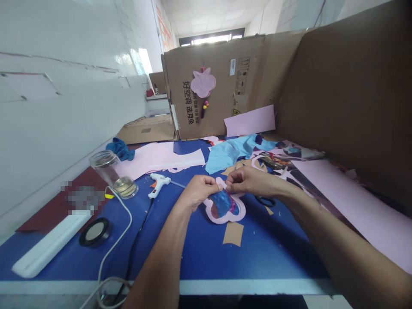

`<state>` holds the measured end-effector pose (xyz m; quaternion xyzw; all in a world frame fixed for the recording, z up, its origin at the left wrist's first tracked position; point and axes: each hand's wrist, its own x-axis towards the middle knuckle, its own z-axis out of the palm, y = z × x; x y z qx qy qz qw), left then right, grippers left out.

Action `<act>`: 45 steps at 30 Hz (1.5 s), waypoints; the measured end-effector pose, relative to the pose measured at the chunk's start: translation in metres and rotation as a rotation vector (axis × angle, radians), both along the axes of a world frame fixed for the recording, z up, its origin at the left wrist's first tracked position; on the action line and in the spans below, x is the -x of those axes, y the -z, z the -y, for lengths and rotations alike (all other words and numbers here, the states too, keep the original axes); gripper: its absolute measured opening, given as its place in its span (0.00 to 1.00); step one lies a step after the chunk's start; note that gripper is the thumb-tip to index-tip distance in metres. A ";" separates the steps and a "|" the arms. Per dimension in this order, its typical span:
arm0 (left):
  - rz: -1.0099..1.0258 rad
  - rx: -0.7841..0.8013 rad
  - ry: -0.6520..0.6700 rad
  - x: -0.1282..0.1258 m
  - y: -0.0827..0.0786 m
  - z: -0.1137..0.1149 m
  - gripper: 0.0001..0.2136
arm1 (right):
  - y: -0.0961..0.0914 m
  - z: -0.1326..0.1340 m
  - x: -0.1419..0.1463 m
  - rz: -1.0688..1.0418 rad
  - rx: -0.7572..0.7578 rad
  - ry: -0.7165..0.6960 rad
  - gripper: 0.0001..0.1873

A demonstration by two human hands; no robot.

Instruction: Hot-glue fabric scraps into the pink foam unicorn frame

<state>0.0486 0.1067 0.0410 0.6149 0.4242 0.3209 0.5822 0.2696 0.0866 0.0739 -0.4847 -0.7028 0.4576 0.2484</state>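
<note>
A pink flower-shaped foam cut-out (222,219) with a shiny blue and purple centre lies on the blue table top (206,262). My left hand (199,192) and my right hand (247,180) both pinch its upper edge, where a pale pink strip stands up between my fingers. Just left of my left hand rests a white hot glue gun (157,185), with its black cord trailing toward the front edge. Black-handled scissors (265,201) lie partly under my right forearm.
A glass tumbler (113,174) holding yellowish liquid stands at the left, near a round black-rimmed object (95,231) and a white bar (51,244). Blue cloth (231,152), pink sheets (341,201) and cardboard scraps (233,234) cover the table. Cardboard panels (212,86) stand behind it.
</note>
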 end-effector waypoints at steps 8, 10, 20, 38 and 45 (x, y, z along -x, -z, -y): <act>-0.008 -0.052 0.043 -0.002 -0.015 0.008 0.17 | -0.011 0.014 -0.001 0.053 -0.040 0.069 0.14; -0.021 -0.086 0.030 -0.003 -0.023 0.010 0.16 | -0.013 0.018 -0.004 0.037 -0.045 0.085 0.15; 0.041 -0.462 -0.532 0.041 -0.055 0.064 0.10 | -0.011 0.031 0.016 -0.117 0.010 0.140 0.21; -0.747 -0.993 -0.197 0.080 0.046 0.132 0.20 | 0.056 0.020 0.089 0.155 -0.050 0.124 0.05; -0.778 -0.991 -0.068 0.068 0.051 0.122 0.20 | 0.049 0.027 0.096 0.362 -0.112 0.182 0.05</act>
